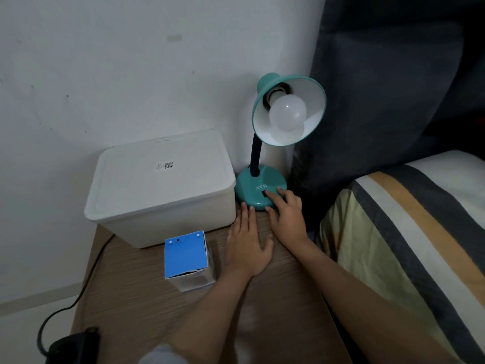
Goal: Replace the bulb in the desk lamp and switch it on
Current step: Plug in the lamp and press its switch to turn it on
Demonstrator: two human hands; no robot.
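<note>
Lamp: the teal desk lamp (262,190) is standing at the back right corner of the wooden bedside table (157,311), its round base just beside the white box, its shade tilting up toward the camera.
Bulb: a white round bulb (288,113) is sitting in the socket inside the shade, and it is not glowing.
Switch: a dark rocker switch (264,193) is showing on the front of the base, under the letters ATN.
Right hand: the right hand (284,214) is reaching onto the base, fingers stretched out and grasping nothing, the index fingertip pressing at the switch and another finger resting on the base further right.
Left hand: the left hand (248,243) is lying flat and relaxed on the tabletop, holding nothing, its fingertips touching the front edge of the lamp base.
Bulb carton: a blue-topped carton (187,258) is standing on the table, just left of the left hand.
White box: a lidded white plastic box (160,187) is filling the back left of the table.
Cable: a black cable (86,282) is running down off the left edge toward a dark plug block on the floor.
Bed: striped bedding (409,232) is lying to the right.
</note>
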